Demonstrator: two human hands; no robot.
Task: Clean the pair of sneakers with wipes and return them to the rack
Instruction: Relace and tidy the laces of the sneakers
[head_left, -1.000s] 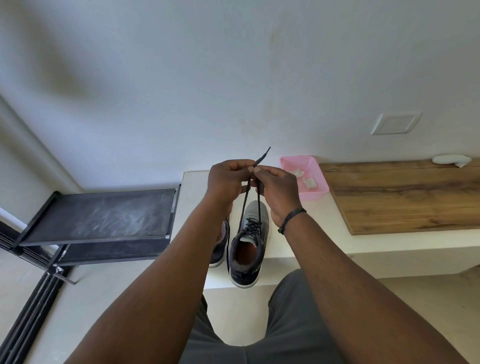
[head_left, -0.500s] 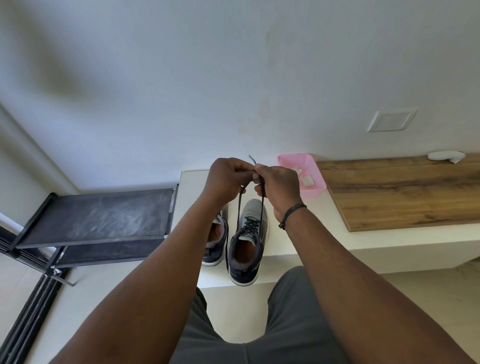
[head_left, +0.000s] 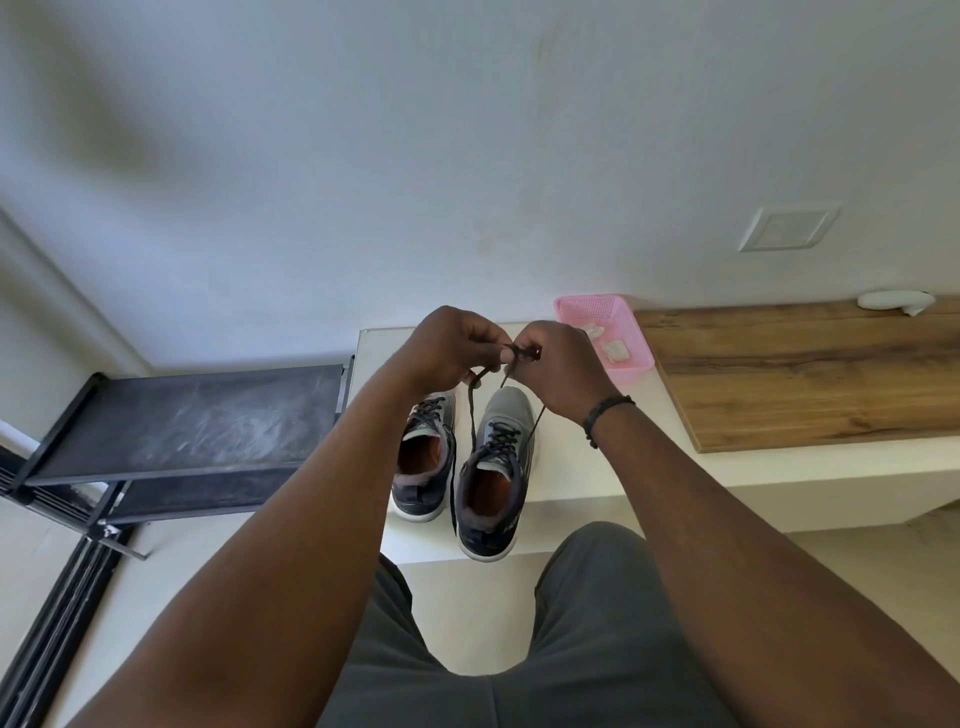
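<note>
Pair of sneakers seated on white ledge, toes at 12 o'clock toward wall, heels at 6 toward the knees; long axes parallel, the two just beside each other. Right-hand sneaker partly over ledge edge at heel. Left hand and right hand raised above the toes, knuckles nearly touching, each pinching a strand of dark shoelace. Both strands run down at 6 o'clock to the right-hand sneaker's eyelets. Crossing of strands at fingertips small and shadowed; possibly a knot being formed, not confirmed. Right hand directly above that sneaker, so judged nearer. Rack at 9 o'clock of the ledge, well apart from both hands, top shelf bare and dusty. Pink basket at 1 o'clock of the hands, holding pale crumpled pieces, likely used wipes.

Versus one second prior: loose lace tip, then sticking up at 1 o'clock above the fingers, no longer visible; hands lower and closer over the toes; slack loop now hanging under left hand.
</note>
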